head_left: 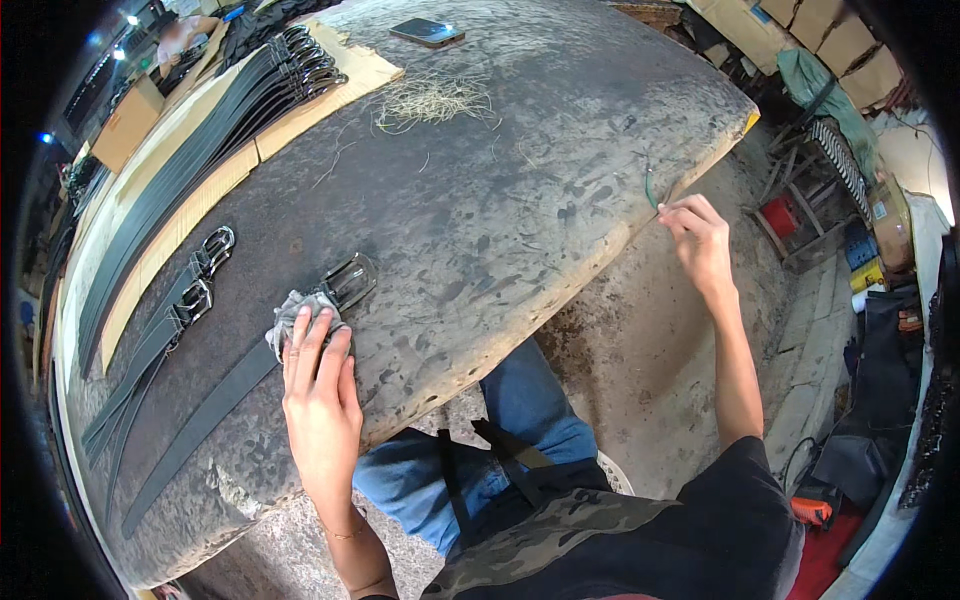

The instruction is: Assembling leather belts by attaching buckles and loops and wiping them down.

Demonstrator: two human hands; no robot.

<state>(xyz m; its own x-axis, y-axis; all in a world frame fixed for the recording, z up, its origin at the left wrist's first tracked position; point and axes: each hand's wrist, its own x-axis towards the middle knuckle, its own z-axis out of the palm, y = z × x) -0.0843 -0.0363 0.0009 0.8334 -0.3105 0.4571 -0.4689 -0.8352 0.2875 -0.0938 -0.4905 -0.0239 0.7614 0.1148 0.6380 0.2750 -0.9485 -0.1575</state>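
- Left hand (318, 372) lies flat, fingers stretched out, pressing a grey rag (296, 312) onto a dark belt (235, 385) just behind its buckle (351, 280).
- That belt runs across the worn table (500, 200), near its front edge.
- Right hand (700, 240) is at the table's right edge, fingers pinched shut on a thin green thread (650, 187).
- 2 more belts (160, 335) lie left of the rag; a phone (427, 32) sits at the far side.

a leather belt workshop. rows of black belts (190, 150) lie on cardboard across a worn, stained worktable (520, 200). cardboard boxes (810, 30) stand behind.
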